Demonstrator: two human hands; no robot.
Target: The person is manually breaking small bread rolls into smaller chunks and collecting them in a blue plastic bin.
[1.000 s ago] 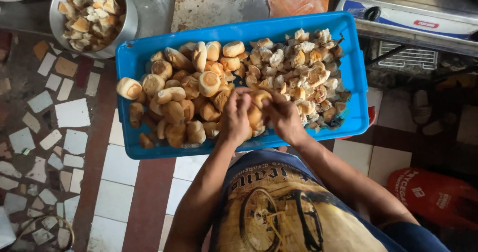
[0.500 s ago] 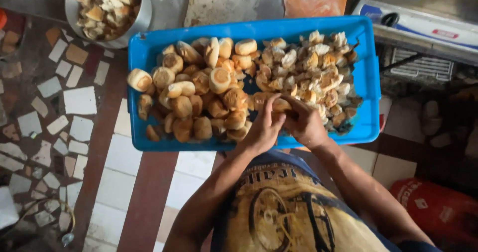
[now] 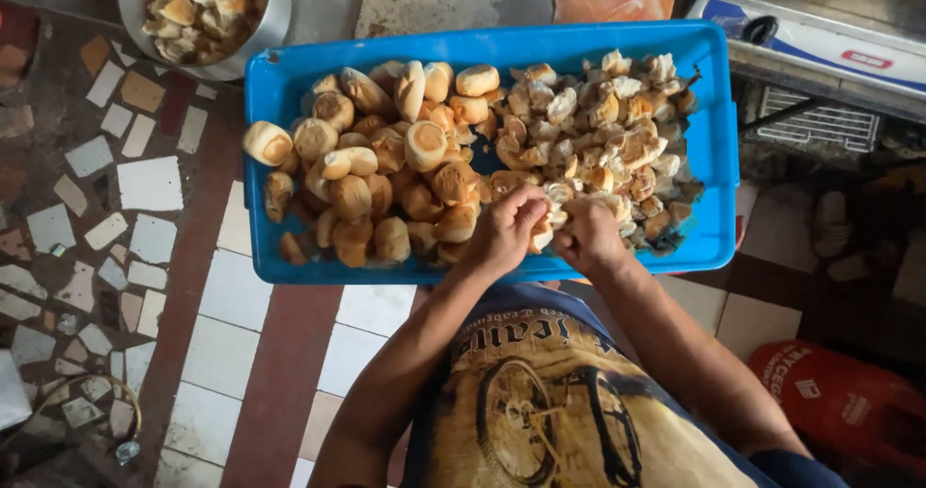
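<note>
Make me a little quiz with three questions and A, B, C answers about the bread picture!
1. Where do the whole buns lie in the tray?
A. Left part
B. Right part
C. Outside it

2. What colour is the tray?
A. Red
B. Blue
C. Green

3. What are the left hand and right hand doing?
A. Resting on the floor
B. Together gripping one piece of bread
C. Lifting the metal bowl

Answers: 1 A, round buns fill the left, torn bits the right. 2 B, its rim is bright blue. 3 B, both hands close on one piece above the tray.
</note>
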